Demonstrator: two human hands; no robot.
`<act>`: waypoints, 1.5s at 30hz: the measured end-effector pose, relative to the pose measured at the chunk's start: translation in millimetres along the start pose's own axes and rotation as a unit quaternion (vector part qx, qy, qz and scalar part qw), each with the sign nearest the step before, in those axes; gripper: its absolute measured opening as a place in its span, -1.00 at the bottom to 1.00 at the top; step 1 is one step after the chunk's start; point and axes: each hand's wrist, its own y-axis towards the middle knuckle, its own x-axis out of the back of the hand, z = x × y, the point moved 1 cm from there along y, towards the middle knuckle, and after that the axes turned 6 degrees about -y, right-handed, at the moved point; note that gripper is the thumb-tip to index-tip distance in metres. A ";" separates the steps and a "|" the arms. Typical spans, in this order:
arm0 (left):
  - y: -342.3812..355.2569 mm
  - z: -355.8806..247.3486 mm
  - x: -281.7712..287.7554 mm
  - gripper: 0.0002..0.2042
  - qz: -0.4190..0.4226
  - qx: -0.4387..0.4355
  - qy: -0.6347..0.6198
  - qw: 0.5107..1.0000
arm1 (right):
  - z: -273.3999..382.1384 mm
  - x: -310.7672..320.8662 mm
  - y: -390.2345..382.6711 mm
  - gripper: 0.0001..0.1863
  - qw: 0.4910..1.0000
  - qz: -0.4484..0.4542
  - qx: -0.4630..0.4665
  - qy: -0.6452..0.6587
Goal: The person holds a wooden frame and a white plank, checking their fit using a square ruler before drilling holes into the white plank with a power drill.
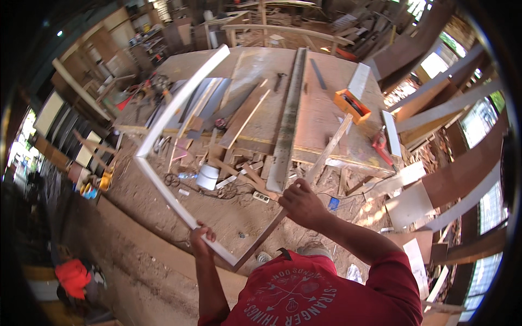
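Observation:
I hold a large wooden frame (174, 202) in front of my body, tilted above the floor. Two of its sides are white; the side toward my right is bare brown wood. Fingers of my left hand (202, 240) wrap round the white side near the frame's lowest corner. Higher up on the brown side, my right hand (304, 205) is closed round the wood. A pale wooden strip (331, 145) runs on from that hand toward the workbench; whether it belongs to the frame I cannot tell. One white arm of the frame reaches over the bench's left part.
Ahead stands a wide wooden workbench (261, 122) with a long metal channel (291, 114), a hammer (279, 81), an orange box (352, 105) of tools and a red power tool (380, 142). Offcuts, a white bucket (207, 177) and a power strip (261, 196) lie on the floor.

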 end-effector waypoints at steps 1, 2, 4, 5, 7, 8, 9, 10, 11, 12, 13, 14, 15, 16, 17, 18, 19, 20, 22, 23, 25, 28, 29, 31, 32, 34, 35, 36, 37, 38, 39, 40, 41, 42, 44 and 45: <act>20.4 20.9 -12.8 -0.66 0.006 0.025 -0.003 1.000 | -16.4 -0.5 -6.6 -0.72 0.999 0.016 -0.040 0.000; 39.9 39.9 -25.5 -0.66 0.017 0.048 0.008 0.999 | -32.5 -2.6 -15.2 -0.70 0.996 0.029 -0.081 0.002; 76.9 96.9 -59.9 -0.68 0.044 0.104 0.022 0.993 | -72.6 -18.6 -51.7 -0.66 0.991 0.025 -0.133 -0.003; 87.1 117.3 -81.2 -0.70 0.050 0.128 0.030 0.990 | -90.6 -29.3 -70.1 -0.62 0.986 0.017 -0.168 0.004; 103.6 139.5 -115.1 -0.72 0.057 0.145 0.074 0.985 | -115.4 -43.5 -92.4 -0.57 0.983 0.005 -0.184 0.014; 110.9 152.0 -130.6 -0.73 0.060 0.163 0.084 0.981 | -127.7 -49.1 -104.7 -0.56 0.979 0.003 -0.202 0.022; 122.9 163.5 -146.2 -0.73 0.062 0.162 0.084 0.981 | -142.4 -52.8 -112.6 -0.55 0.975 -0.002 -0.220 0.025; 135.1 174.4 -161.5 -0.74 0.073 0.173 0.104 0.977 | -157.4 -56.9 -118.0 -0.56 0.975 -0.026 -0.222 0.013; 147.9 186.1 -177.7 -0.75 0.083 0.182 0.125 0.972 | -170.8 -62.7 -123.2 -0.56 0.975 -0.026 -0.220 0.012; 160.9 198.8 -201.4 -0.74 0.076 0.182 0.143 0.970 | -185.6 -68.7 -130.9 -0.56 0.971 -0.038 -0.234 0.015; 175.9 208.8 -217.4 -0.74 0.075 0.179 0.141 0.971 | -200.7 -72.3 -135.2 -0.57 0.968 -0.052 -0.244 0.021; 191.5 218.7 -233.7 -0.73 0.116 0.193 0.151 0.963 | -216.3 -75.3 -139.0 -0.57 0.968 -0.052 -0.244 0.024; 211.9 224.4 -248.1 -0.71 0.159 0.203 0.168 0.952 | -230.7 -83.6 -140.2 -0.59 0.967 -0.043 -0.251 0.022; 229.9 234.4 -257.9 -0.67 0.133 0.202 0.169 0.955 | -242.9 -88.7 -140.0 -0.61 0.967 -0.038 -0.250 0.031; 245.9 238.7 -264.3 -0.67 0.131 0.200 0.172 0.956 | -254.8 -93.6 -139.0 -0.63 0.967 -0.033 -0.249 0.040; 258.2 248.2 -276.1 -0.66 0.139 0.217 0.193 0.947 | -266.5 -101.7 -143.7 -0.63 0.967 -0.029 -0.251 0.042; 270.7 254.8 -289.0 -0.65 0.149 0.231 0.213 0.937 | -278.4 -109.5 -147.4 -0.66 0.968 -0.007 -0.245 0.054; 283.9 259.3 -301.4 -0.65 0.156 0.240 0.253 0.924 | -288.5 -117.6 -149.5 -0.68 0.968 0.015 -0.240 0.066; 310.3 262.2 -310.0 -0.64 0.173 0.245 0.267 0.916 | -299.6 -132.5 -145.1 -0.70 0.969 0.026 -0.233 0.078; 321.5 263.1 -312.9 -0.63 0.193 0.250 0.277 0.908 | -302.0 -139.4 -142.2 -0.72 0.970 0.038 -0.225 0.085; 341.6 275.7 -325.8 -0.64 0.177 0.243 0.325 0.897 | -311.7 -157.3 -140.0 -0.76 0.967 0.053 -0.228 0.103; 373.8 277.6 -342.6 -0.68 0.182 0.238 0.336 0.893 | -326.1 -181.5 -129.6 -0.76 0.966 0.033 -0.234 0.109; 384.7 278.6 -346.3 -0.69 0.178 0.241 0.338 0.892 | -327.9 -187.9 -125.2 -0.74 0.964 0.032 -0.234 0.119; 407.7 275.7 -353.3 -0.74 0.201 0.271 0.315 0.887 | -333.7 -187.4 -120.1 -0.72 0.960 0.030 -0.249 0.128; 418.0 269.4 -351.6 -0.73 0.196 0.264 0.333 0.884 | -335.7 -182.1 -116.1 -0.69 0.960 0.010 -0.242 0.142; 433.3 273.4 -362.2 -0.72 0.208 0.266 0.349 0.874 | -349.3 -169.0 -115.8 -0.67 0.957 -0.005 -0.251 0.143; 440.8 273.9 -367.8 -0.70 0.182 0.247 0.368 0.878 | -358.6 -161.2 -122.1 -0.64 0.945 -0.049 -0.291 0.142; 445.3 276.5 -373.1 -0.68 0.153 0.231 0.388 0.879 | -364.7 -154.7 -132.5 -0.62 0.929 -0.089 -0.331 0.143; 445.1 281.4 -378.4 -0.68 0.161 0.244 0.391 0.873 | -372.6 -152.7 -148.1 -0.62 0.913 -0.103 -0.379 0.108; 443.9 283.6 -381.4 -0.65 0.148 0.239 0.401 0.872 | -383.3 -149.7 -166.4 -0.63 0.896 -0.115 -0.423 0.074; 443.8 280.5 -385.0 -0.63 0.132 0.228 0.413 0.872 | -399.1 -132.4 -177.6 -0.68 0.872 -0.139 -0.464 0.073; 451.2 265.8 -377.7 -0.60 0.131 0.212 0.438 0.864 | -413.8 -124.4 -189.0 -0.71 0.847 -0.174 -0.500 0.056; 447.7 271.5 -377.6 -0.60 0.136 0.221 0.439 0.860 | -431.4 -126.5 -219.9 -0.69 0.822 -0.199 -0.529 0.062; 442.7 265.9 -374.0 -0.58 0.121 0.195 0.453 0.862 | -439.1 -108.8 -227.5 -0.68 0.764 -0.223 -0.605 0.019; 437.0 260.0 -377.1 -0.53 0.121 0.142 0.487 0.853 | -468.5 -111.8 -275.6 -0.72 0.680 -0.221 -0.698 -0.021; 429.6 259.8 -380.4 -0.53 0.130 0.142 0.485 0.853 | -481.4 -113.0 -303.7 -0.65 0.651 -0.192 -0.734 -0.001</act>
